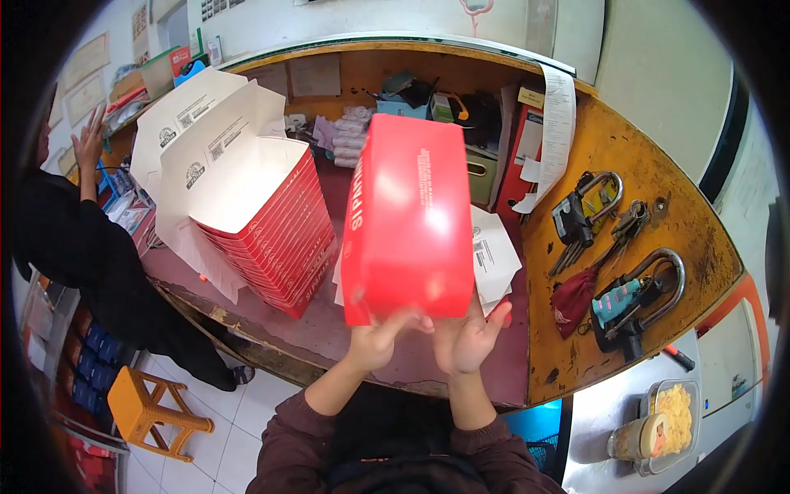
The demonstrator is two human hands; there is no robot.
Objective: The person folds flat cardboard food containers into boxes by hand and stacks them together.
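Note:
A red cardboard food box [415,214] with white print is held up in front of me, over the desk. My left hand [375,342] is closed on its near edge, the fingers bent along the bottom. Against the lower right of the box is my right hand [467,339], its thumb pointing away and its other fingers partly hidden by the box; it supports the box from below. To the left stands a tall nested stack of the same red boxes [276,230], their white inner flaps raised. Behind the held box lie white cardboard flaps [494,255], partly covered.
Padlocks [576,216] and keys lie on the wooden side counter [568,346] at right. A paper strip [555,132] hangs by the shelf. Another person in black [107,263] stands at left, near an orange stool [152,412]. Food containers [671,420] sit lower right.

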